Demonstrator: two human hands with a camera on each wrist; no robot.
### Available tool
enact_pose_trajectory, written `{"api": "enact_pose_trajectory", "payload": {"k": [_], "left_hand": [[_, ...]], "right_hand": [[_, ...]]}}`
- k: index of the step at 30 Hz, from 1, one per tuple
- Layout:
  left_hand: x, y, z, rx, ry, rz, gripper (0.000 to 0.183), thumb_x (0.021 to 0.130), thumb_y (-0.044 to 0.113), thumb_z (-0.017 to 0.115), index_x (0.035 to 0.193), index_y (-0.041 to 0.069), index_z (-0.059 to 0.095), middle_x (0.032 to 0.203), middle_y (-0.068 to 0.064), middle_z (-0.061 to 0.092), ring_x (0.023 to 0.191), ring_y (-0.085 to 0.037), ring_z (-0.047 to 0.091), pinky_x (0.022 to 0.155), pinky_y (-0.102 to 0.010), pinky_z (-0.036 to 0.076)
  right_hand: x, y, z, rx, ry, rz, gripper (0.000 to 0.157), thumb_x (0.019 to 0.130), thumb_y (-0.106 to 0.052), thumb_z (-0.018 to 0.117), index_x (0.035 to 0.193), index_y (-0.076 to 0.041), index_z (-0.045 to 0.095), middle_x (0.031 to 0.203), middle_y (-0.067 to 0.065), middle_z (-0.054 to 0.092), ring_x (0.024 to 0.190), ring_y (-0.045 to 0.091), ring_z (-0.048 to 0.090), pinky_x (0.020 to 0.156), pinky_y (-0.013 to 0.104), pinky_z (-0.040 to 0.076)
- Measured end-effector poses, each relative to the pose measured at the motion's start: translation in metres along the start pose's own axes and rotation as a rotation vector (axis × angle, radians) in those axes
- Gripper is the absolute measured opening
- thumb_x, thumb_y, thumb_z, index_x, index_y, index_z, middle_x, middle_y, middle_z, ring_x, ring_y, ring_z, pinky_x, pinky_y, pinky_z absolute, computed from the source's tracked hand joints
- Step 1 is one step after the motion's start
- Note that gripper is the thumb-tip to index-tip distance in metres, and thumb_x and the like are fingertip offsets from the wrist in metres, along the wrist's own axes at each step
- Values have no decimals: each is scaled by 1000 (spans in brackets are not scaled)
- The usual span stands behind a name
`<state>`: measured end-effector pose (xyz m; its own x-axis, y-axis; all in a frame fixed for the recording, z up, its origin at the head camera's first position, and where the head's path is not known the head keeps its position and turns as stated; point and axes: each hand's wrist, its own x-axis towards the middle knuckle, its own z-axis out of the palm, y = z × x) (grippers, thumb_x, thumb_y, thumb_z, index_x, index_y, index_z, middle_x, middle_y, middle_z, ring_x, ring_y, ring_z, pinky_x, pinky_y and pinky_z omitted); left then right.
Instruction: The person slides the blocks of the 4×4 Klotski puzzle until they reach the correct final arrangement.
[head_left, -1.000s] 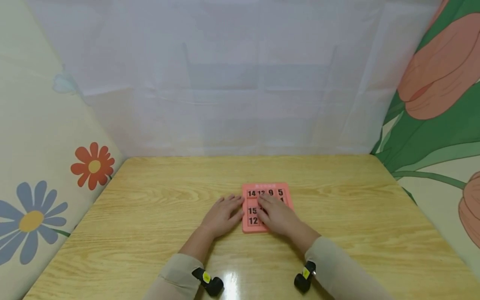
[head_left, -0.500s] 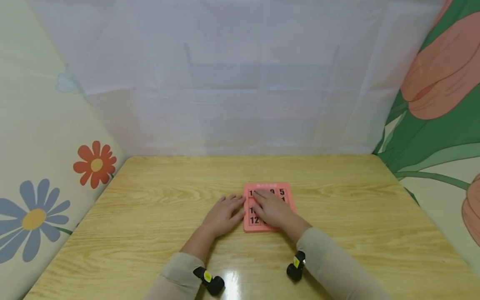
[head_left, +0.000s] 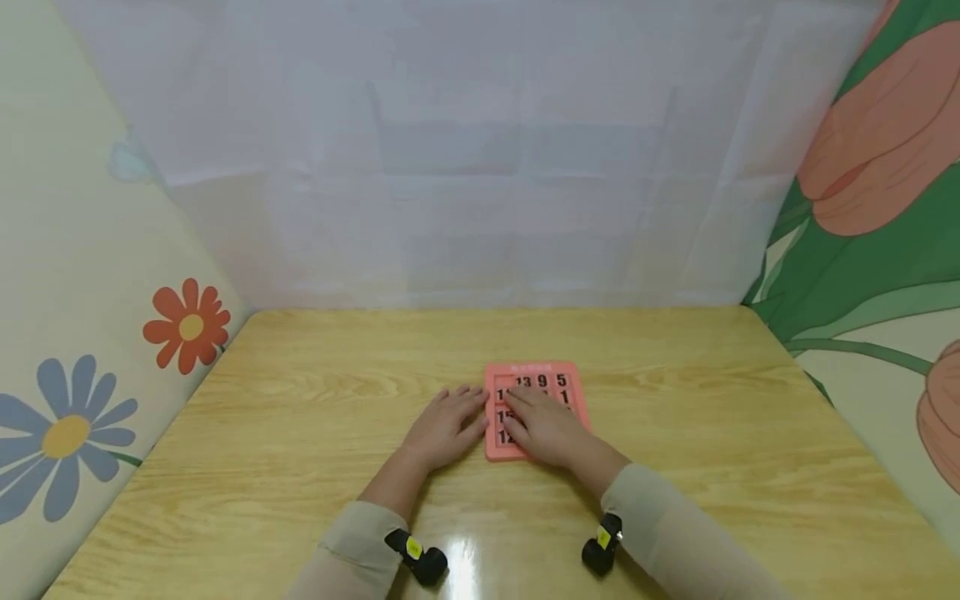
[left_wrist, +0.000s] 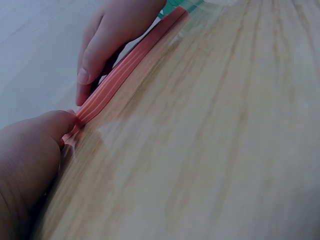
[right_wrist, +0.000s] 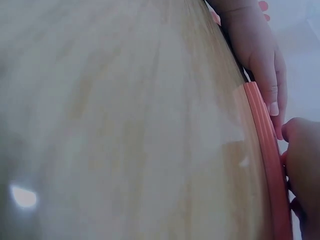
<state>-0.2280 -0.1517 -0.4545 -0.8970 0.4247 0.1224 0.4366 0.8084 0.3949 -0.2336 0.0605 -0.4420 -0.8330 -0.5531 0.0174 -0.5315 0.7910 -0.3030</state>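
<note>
A pink number sliding puzzle (head_left: 531,367) lies flat on the table, its numbered tiles bearing black digits. Its top-left cell is vacant, with 13, 9 and 5 along the rest of that row. My left hand (head_left: 447,428) lies along the puzzle's left edge, fingertips and thumb against the frame. The right hand (head_left: 553,427) reaches over the tiles, its fingertips on the left part of the second row, covering much of the middle and lower right. In the left wrist view the pink frame's side (left_wrist: 132,62) shows between the two hands; the right wrist view shows its near side (right_wrist: 267,145).
The wood-grain table (head_left: 315,367) spreads around the puzzle. A white sheet (head_left: 465,208) hangs behind it, with flower-patterned cloth (head_left: 67,208) at the left and more at the right. Each sleeve carries a small black camera, such as the right one (head_left: 600,550).
The right fingertips went up to the top-left tile and came back down. That tile, 14, has slid down one row, leaving the top-left cell vacant. The left hand stays in place.
</note>
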Motion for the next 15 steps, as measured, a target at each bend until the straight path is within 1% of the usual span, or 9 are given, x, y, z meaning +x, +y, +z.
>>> {"api": "enact_pose_trajectory", "payload": {"k": [8,12,15], "left_hand": [[1,0,0,14,-4,3,53,101,37,49,146,9,47,151,-9,47,145,-31,36,124,-50,19],[-1,0,0,16,-11,2,53,101,38,48,146,9,47,152,-9,46,145,-31,36,125,-50,18],[-1,1,0,19,-13,3,53,101,38,48,146,10,46,152,-9,46,145,-31,35,125,-50,18]], "right_hand": [[-7,-2,3,-12,16,-23,54,104,-37,40,148,-7,43,155,11,40,147,29,34,122,43,28],[-10,-4,1,5,5,-9,54,104,-38,39,149,-8,41,157,10,38,147,28,32,123,43,27],[-11,-4,-1,35,17,9,54,104,-37,39,150,-8,40,157,10,38,147,29,33,123,44,27]]}}
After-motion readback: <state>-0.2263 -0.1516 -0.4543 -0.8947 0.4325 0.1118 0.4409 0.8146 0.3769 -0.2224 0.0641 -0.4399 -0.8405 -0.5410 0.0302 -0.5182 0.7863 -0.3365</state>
